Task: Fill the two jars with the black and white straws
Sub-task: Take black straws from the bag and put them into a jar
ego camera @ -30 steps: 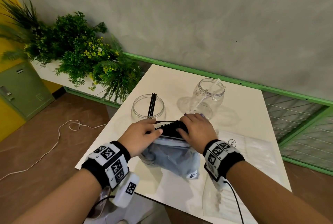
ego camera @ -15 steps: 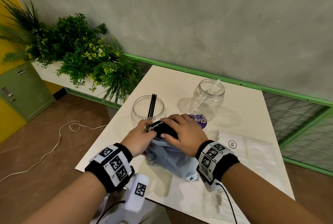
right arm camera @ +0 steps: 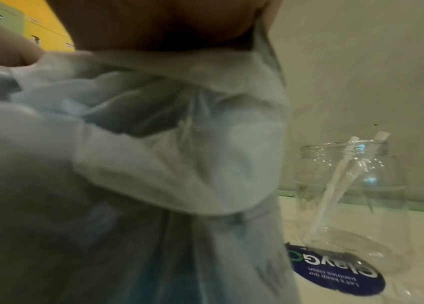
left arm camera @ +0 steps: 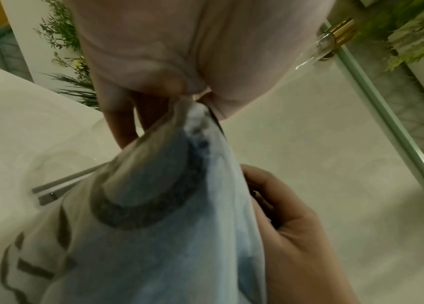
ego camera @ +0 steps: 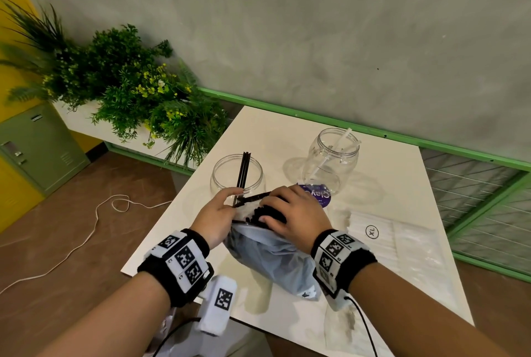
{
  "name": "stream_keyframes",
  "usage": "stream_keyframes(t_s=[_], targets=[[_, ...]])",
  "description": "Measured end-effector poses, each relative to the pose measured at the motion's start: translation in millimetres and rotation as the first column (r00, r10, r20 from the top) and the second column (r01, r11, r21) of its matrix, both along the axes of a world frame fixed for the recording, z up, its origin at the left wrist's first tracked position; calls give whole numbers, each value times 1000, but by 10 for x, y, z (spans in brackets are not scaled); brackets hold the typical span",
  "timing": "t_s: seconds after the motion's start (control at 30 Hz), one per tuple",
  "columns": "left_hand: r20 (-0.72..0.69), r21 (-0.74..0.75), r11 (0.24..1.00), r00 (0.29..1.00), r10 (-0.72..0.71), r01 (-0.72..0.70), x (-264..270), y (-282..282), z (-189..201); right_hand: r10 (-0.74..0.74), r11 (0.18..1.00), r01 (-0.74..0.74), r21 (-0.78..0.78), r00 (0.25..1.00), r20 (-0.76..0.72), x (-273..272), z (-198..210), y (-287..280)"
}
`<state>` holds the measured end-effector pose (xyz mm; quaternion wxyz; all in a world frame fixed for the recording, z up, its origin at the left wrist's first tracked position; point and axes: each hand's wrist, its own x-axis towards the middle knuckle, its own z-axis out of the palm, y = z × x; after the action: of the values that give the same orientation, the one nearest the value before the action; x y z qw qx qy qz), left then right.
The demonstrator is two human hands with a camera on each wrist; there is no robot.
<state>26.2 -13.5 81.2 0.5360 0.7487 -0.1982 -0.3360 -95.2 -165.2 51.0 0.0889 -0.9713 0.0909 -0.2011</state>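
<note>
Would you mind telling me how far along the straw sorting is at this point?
Barely begun. Done: a few black straws stand in the left jar, two white straws in the right jar. In hand: the left hand holds the plastic bag while the right hand grips its black bundle. Left: that bundle and the white pack.

A round dark blue sticker (right arm camera: 335, 271) lying on the counter (ego camera: 287, 132) beside the jar reads, upside down from this side, "Clayco" in large white letters, then "Let's keep our pantries clean." A clear plastic packet (ego camera: 399, 239) on the counter carries a circled "XL" (ego camera: 372, 231). Grey printing on the bag (left arm camera: 154, 246) is too blurred to read.
</note>
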Motion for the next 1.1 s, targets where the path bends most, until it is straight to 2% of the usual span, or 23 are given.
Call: stream_keyframes(t_s=[0.07,0.13,0.23,0.3,0.4,0.47,0.63,0.67,0.73,0.8,0.83,0.9,1.0,1.1], targets=[[-16,-9,1000,1000,-8,8,12,7,-30,-23,1000,23,12,999,29,-38,-14,-63],[7,47,997,998,-55,54,-2,5,-39,-52,998,50,25,997,61,-69,-4,-108],[17,219,939,962,-274,264,-85,-6,-31,-32,999,32,7,997,76,-75,8,-112],[108,309,894,922,-371,324,-142,-13,-30,0,1000,2,-17,995,98,-70,16,-108],[221,308,923,927,-304,229,-137,5,-12,8,997,6,-76,982,186,-86,75,-143],[206,266,947,949,-238,180,-101,14,-52,0,994,20,-105,982,191,-108,124,-180],[99,228,969,988,-121,96,-99,16,-57,-55,983,44,-181,997,-55,-173,71,-243],[94,235,967,988,-123,98,-75,18,-54,-78,980,69,-188,996,-43,-204,76,-231],[96,239,962,983,-156,129,-32,32,-51,-73,984,87,-154,992,99,-287,104,-159],[126,244,957,973,-194,159,2,50,-43,52,995,-27,-100,966,253,-388,74,-28],[150,244,955,966,-208,168,15,54,-48,119,992,-102,-77,955,272,-432,22,45],[189,251,951,954,-233,182,24,49,-59,147,989,-145,-23,974,172,-487,-111,154],[212,250,941,935,-283,228,-11,25,-37,-23,1000,24,8,994,-106,-478,-222,210],[237,240,940,924,-299,242,-87,-4,-5,-70,996,82,31,959,-275,-374,-158,241]])
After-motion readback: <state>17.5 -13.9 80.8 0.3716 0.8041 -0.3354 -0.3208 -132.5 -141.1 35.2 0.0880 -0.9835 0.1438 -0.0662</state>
